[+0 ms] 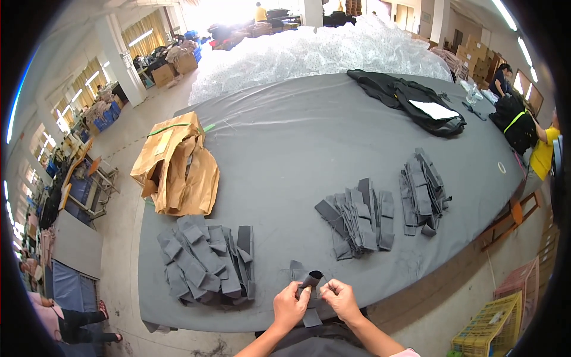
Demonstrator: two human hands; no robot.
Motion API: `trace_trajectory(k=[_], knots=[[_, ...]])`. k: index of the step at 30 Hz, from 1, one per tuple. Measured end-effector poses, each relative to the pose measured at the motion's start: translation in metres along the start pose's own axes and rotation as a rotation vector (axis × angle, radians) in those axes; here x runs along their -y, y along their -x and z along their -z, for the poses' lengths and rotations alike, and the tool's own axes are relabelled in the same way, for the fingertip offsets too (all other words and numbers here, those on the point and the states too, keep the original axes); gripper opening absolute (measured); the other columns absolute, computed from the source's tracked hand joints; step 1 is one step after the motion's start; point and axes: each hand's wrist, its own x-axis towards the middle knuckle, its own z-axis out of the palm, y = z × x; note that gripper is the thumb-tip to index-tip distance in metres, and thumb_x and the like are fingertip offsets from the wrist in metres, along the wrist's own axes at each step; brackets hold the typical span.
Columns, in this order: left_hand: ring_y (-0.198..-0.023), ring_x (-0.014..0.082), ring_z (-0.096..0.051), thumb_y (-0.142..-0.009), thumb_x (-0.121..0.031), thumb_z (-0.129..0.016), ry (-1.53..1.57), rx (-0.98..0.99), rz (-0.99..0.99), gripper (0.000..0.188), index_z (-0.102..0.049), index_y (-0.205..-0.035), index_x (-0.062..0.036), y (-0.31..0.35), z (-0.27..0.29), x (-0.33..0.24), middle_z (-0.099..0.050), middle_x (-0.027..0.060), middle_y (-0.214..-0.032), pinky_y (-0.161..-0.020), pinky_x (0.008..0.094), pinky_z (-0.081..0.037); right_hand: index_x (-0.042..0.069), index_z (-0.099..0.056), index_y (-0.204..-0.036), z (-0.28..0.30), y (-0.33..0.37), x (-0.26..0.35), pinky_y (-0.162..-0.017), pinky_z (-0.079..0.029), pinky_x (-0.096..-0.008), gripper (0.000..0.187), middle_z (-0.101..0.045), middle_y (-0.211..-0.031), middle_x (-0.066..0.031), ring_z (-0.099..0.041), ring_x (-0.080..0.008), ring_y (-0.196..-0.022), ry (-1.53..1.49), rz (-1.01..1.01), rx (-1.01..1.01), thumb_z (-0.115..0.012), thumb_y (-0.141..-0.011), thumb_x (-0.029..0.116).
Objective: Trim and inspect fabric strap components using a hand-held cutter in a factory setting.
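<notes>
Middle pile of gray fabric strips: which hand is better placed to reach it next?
The right hand, most likely: it is nearer that pile of gray fabric strips, while the left hand is farther off and pinches a bent gray strip.

The folded cloth strip (pixel 307 279) is charcoal grey with a near-black inside, the left pile of strips (pixel 201 262) slate grey, the tabletop (pixel 279 160) plain mid-grey. The paper bag (pixel 177 169) is brown with a green band (pixel 166 129), the garment (pixel 413 95) black with a white patch (pixel 434 110). The plastic heap (pixel 315 56) is whitish, finely dark-speckled.
</notes>
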Motion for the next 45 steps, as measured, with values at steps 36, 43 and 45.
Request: trace_trajectory(k=[36,43,45], knots=[[-0.079,0.0008,-0.048,-0.090,-0.013,-0.061,0.834,0.157,0.493,0.012,-0.063,-0.096,-0.0029,0.006,0.010,0.009,-0.060,-0.0051,-0.089,-0.071,0.0180,-0.039,0.002,-0.057,-0.102,0.002,0.047,0.017,-0.053,-0.046,-0.0253,0.026,-0.057,-0.081,-0.0060,-0.057,-0.0121,-0.064,0.538,0.296,-0.105,-0.069,-0.079,0.006],[-0.081,0.0007,-0.049,-0.089,-0.010,-0.061,0.883,0.169,0.551,0.012,-0.063,-0.098,-0.0030,0.008,0.011,0.014,-0.060,-0.0047,-0.091,-0.074,0.0178,-0.040,0.006,-0.061,-0.097,0.002,0.045,0.017,-0.061,-0.047,-0.0340,0.032,-0.059,-0.077,-0.0081,-0.058,-0.0249,-0.063,0.850,0.729,-0.069,-0.074,-0.068,0.008],[-0.081,0.0007,-0.049,-0.089,-0.010,-0.061,0.881,0.162,0.548,0.010,-0.062,-0.097,-0.0031,0.006,0.012,0.008,-0.060,-0.0045,-0.090,-0.074,0.0176,-0.040,0.006,-0.061,-0.097,0.002,0.048,0.017,-0.061,-0.046,-0.0339,0.032,-0.059,-0.078,-0.0078,-0.058,-0.0245,-0.062,0.846,0.678,-0.070,-0.074,-0.068,0.008]])
